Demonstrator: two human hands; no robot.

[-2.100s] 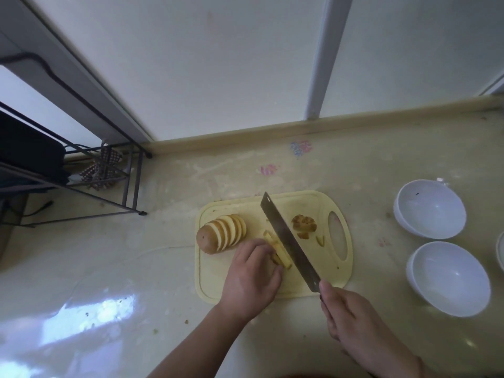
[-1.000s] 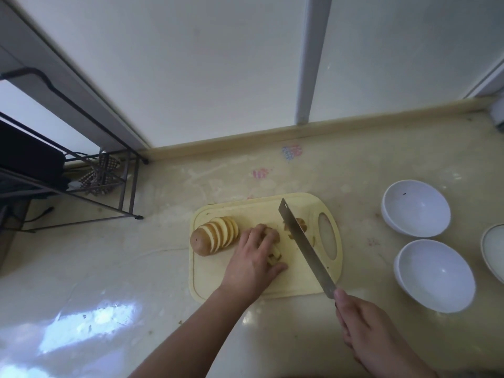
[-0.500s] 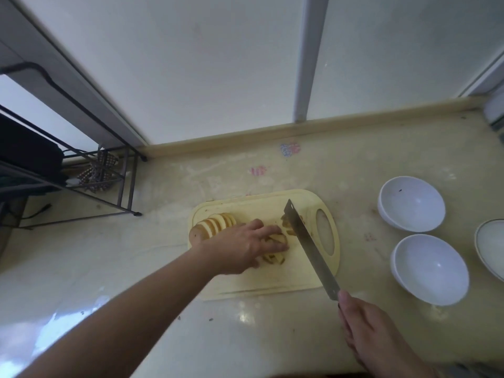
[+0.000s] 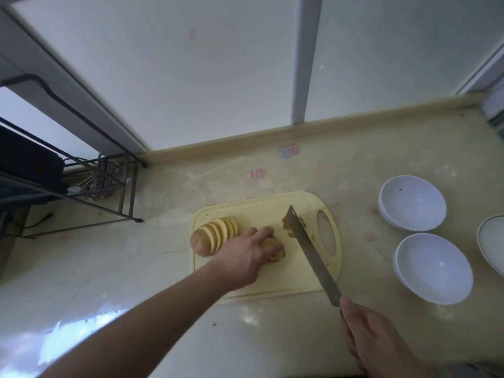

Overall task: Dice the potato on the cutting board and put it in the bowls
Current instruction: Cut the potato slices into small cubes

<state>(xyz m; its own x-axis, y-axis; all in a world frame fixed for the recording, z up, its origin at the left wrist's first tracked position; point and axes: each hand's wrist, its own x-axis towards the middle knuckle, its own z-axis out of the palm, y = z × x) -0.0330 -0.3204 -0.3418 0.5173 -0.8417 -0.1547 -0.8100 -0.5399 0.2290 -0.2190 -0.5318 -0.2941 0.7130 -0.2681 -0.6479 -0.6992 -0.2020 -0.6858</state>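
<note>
Reaching across the pale yellow cutting board (image 4: 261,282), the left hand (image 4: 245,257) curls its fingers over a small heap of cut potato pieces (image 4: 275,252); most of that heap is hidden under the fingers, so its size is hard to judge. Just left of the hand, the sliced potato (image 4: 212,236) lies fanned in rounds at the board's left edge, its brown-skinned end facing left. The right hand (image 4: 373,339) grasps the handle of the knife (image 4: 311,255), and the handle is wholly covered by the fingers; the long blade slants from the near right toward the far middle of the board. Whether the edge touches the board cannot be told. Behind the blade's tip, a few brownish scraps (image 4: 286,223) are partly hidden.

On the cream surface (image 4: 272,336) to the right stand two white bowls (image 4: 411,203), one far and one near, well apart from the board; a third bowl (image 4: 491,241) is cut off by the right frame edge. A black wire rack (image 4: 103,192) stands far left, holding a checked cloth that is hard to make out.
</note>
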